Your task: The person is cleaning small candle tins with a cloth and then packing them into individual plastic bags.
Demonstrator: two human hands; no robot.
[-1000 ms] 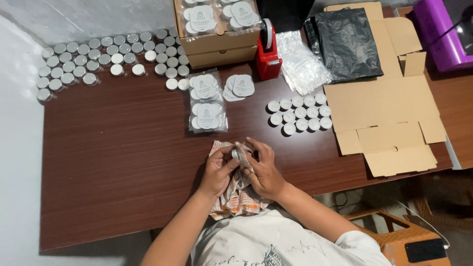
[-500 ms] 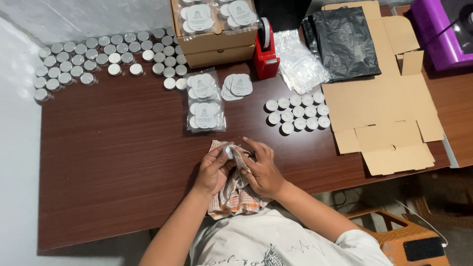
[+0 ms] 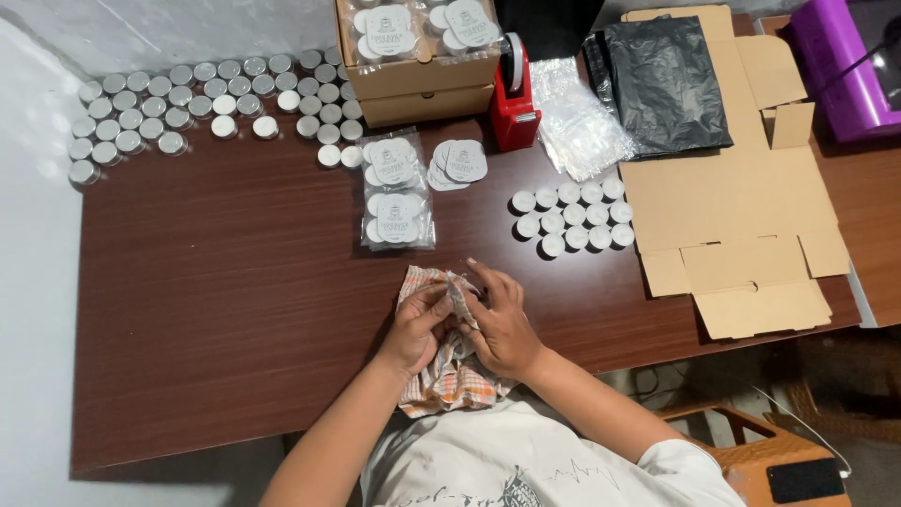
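Here, checked cloth (image 3: 449, 361) bunched between hands (image 3: 460, 324).

Thirteen white round tealights (image 3: 573, 215), two stacked brown cardboard boxes (image 3: 424, 86), one red tape dispenser (image 3: 514, 101), one flat unfolded cardboard box blank (image 3: 741, 202), one checked cloth (image 3: 450, 376).

Red tape dispenser (image 3: 513, 99), flat cardboard (image 3: 741, 202), black bag (image 3: 664, 80), purple machine (image 3: 845, 66).

Whatever sits between the left hand (image 3: 418, 324) and right hand (image 3: 502, 324) is hidden by the cloth (image 3: 441, 376) and fingers. Purple machine (image 3: 840, 61) cut off at right edge. Top box (image 3: 422, 70) cut off at upper edge. Labels on bagged packs (image 3: 397, 192) too small to resolve.
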